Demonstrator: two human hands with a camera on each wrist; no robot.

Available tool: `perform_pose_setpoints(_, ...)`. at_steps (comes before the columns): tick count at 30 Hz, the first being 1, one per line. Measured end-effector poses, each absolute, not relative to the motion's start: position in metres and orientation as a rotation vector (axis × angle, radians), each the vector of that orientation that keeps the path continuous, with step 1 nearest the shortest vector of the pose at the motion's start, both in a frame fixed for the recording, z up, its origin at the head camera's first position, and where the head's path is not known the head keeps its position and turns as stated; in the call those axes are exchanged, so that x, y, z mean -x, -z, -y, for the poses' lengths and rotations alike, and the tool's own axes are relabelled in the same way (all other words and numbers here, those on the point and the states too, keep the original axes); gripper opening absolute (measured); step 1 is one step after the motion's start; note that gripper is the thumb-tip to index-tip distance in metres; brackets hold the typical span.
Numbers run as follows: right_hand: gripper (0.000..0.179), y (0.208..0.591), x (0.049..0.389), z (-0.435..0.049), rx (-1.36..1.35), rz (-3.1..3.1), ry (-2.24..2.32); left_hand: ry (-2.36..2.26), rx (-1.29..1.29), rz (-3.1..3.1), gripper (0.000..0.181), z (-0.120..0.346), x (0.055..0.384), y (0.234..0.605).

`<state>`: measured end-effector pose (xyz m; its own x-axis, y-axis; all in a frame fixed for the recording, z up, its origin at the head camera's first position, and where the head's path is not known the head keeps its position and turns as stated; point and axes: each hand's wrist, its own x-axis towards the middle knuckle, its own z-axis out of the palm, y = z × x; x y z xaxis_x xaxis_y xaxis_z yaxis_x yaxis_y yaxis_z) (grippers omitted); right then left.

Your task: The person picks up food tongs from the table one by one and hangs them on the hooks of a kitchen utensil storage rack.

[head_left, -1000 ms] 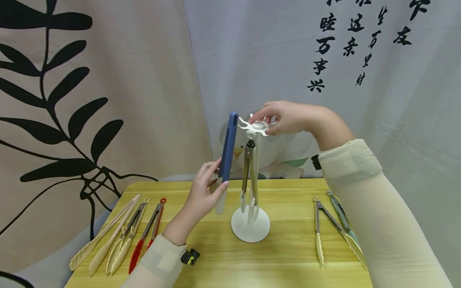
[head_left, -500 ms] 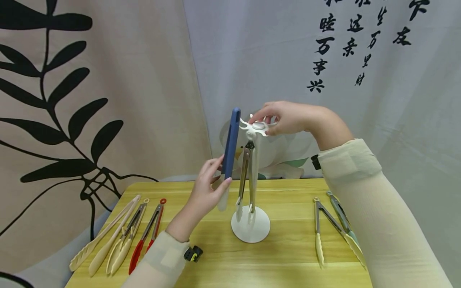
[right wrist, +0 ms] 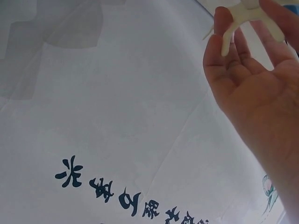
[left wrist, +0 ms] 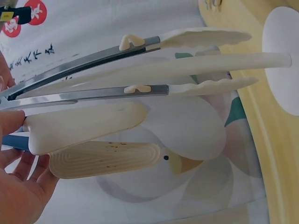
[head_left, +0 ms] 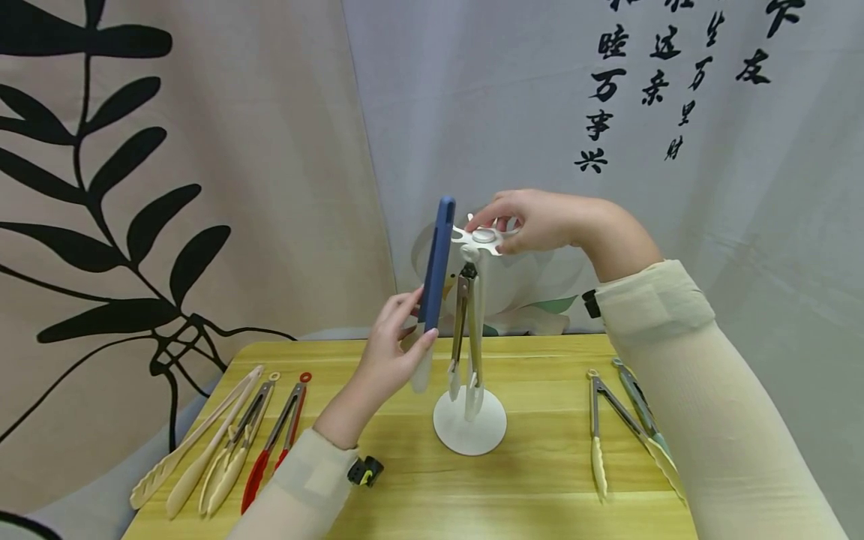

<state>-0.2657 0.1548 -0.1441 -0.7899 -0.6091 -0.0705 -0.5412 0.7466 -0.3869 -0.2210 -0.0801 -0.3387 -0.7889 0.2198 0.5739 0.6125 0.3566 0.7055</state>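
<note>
Blue-handled tongs [head_left: 439,262] with pale tips [left wrist: 105,159] stand nearly upright in my left hand [head_left: 391,345], gripped low between thumb and fingers. Their top end is right at an arm of the white utensil stand's hook crown [head_left: 483,237]. Across that crown, my right hand [head_left: 526,217] holds the hooked arms with curled fingers; the right wrist view shows its fingers around a pale hook [right wrist: 247,16]. From the stand hang metal tongs [head_left: 466,315] with cream scalloped tips [left wrist: 212,86], beside the white post [left wrist: 243,60].
The stand's round white base [head_left: 469,435] rests on the wooden table [head_left: 540,450]. At left lie cream tongs [head_left: 196,442], metal tongs with cream tips [head_left: 239,442] and red tongs [head_left: 277,442]. At right are cream-tipped tongs [head_left: 621,420] and grey-green tongs [head_left: 641,401]. A printed curtain [head_left: 472,112] hangs behind.
My left hand and the blue-handled tongs have moved slightly up and to the right, toward the crown. The hanging tongs swung a little. The right hand has stayed put.
</note>
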Motion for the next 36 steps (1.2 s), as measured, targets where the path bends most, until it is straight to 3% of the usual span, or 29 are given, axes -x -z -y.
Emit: perform_pose_setpoints(36,0.048,0.144,0.265,-0.153,0.913,-2.766,0.522,1.424,0.743,2.298,0.062,0.074,0.223,0.346)
